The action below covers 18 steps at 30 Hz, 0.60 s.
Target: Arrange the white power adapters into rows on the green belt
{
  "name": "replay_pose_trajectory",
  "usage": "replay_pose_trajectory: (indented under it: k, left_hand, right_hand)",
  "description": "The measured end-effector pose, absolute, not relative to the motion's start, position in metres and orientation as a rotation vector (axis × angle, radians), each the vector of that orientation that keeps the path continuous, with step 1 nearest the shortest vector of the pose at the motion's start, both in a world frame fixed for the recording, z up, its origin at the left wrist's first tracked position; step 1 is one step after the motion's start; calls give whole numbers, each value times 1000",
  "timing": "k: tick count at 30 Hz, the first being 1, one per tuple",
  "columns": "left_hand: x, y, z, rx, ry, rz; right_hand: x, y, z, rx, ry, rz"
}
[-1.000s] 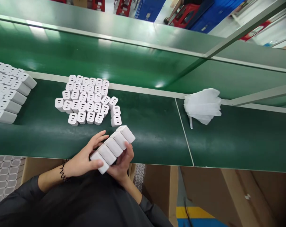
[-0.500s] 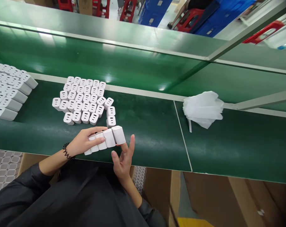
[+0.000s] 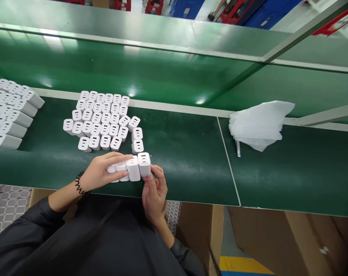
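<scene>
My left hand (image 3: 100, 171) lies over a short row of white chargers (image 3: 133, 167) standing on the green table (image 3: 185, 153), its fingers curled round them. At the row's right end my right hand (image 3: 153, 189) pinches the last charger (image 3: 144, 164) between its fingertips. The row stands just below a block of several upright white chargers (image 3: 103, 119) with their slotted faces up.
More white chargers (image 3: 10, 111) lie in rows at the far left. A heap of white plastic bags (image 3: 258, 124) sits right of a seam in the table. Behind runs a glossy green conveyor (image 3: 133, 73). Trays of chargers (image 3: 5, 207) and cardboard boxes (image 3: 254, 237) stand below the table edge.
The row of chargers has come down from my hands onto the table and been stood upright. My right hand let go, opened, then closed on the end charger.
</scene>
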<state>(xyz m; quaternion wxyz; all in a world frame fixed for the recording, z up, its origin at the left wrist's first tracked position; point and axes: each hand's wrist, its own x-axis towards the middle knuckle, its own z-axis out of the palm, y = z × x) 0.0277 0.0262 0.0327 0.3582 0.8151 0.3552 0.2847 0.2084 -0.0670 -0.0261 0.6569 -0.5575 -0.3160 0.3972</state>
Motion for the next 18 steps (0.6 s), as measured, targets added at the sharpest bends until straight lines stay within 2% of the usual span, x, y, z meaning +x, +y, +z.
replay_pose_trajectory:
  k: [7,13,18]
  left_hand:
    - [9,34,28,2592,824,754]
    - [-1,47,17,2992,694,702]
    - [-8,52,15,2956,645,648]
  right_hand:
    - [211,-68,-16,-1219,-968,1027]
    - [220,-57,-19,-1569,-1439,643]
    - [226,-46,-16,-1523,-1776,440]
